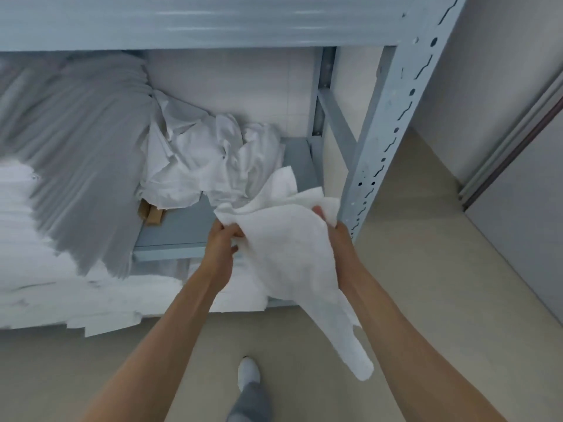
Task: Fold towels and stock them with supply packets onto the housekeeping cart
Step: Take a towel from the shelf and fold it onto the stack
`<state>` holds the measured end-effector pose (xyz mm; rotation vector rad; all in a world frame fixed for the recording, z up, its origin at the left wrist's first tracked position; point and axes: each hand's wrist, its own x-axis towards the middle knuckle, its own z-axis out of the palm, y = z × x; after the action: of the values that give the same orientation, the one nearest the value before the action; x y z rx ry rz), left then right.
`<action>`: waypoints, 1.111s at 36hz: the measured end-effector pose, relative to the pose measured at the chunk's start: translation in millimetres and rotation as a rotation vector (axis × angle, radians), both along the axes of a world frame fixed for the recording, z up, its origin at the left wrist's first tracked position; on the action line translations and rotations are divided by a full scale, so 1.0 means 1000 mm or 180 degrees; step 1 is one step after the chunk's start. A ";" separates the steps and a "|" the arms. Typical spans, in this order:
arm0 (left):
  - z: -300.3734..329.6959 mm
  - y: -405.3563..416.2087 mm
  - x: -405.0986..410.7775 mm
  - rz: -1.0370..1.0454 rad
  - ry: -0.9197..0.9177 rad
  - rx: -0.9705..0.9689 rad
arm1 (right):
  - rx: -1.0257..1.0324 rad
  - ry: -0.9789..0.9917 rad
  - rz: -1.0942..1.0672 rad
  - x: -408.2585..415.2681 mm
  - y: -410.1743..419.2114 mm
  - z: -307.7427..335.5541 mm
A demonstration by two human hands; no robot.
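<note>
My left hand (224,239) and right hand (330,222) pinch towel (289,254) corners apart, probably spreading for first fold; tail dangles.

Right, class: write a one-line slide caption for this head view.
Both hands, left and right, hold a white towel in front of a grey metal shelf holding crumpled linen.

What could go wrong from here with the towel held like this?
1. The towel is bunched between the left hand and right hand; its tail hangs low and could brush the floor.
2. Pulled clear, it might drag the crumpled white linen off the shelf.
</note>
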<state>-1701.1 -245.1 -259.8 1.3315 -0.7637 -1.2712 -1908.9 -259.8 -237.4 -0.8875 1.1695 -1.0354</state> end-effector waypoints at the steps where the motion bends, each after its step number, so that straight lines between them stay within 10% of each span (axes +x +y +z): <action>1: 0.003 0.011 -0.008 0.0028 -0.0083 0.0060 | 0.0012 -0.0022 -0.0011 -0.002 0.009 -0.001; 15: 0.039 0.089 -0.070 -0.0145 -0.0836 0.0145 | -0.0780 -0.0016 -0.0449 0.006 0.082 0.013; 21: 0.027 0.116 -0.051 -0.0095 -0.2032 -0.0684 | -0.0949 0.0120 -0.0177 0.025 0.104 0.011; 40: 0.053 0.164 0.054 -0.0468 -0.1795 -0.1207 | -0.1695 0.1237 -0.0160 0.087 0.159 0.043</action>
<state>-1647.6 -81.5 -206.8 1.3403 -1.4409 -0.7972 -1821.8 -100.3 -194.5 -1.5370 1.2568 -1.2800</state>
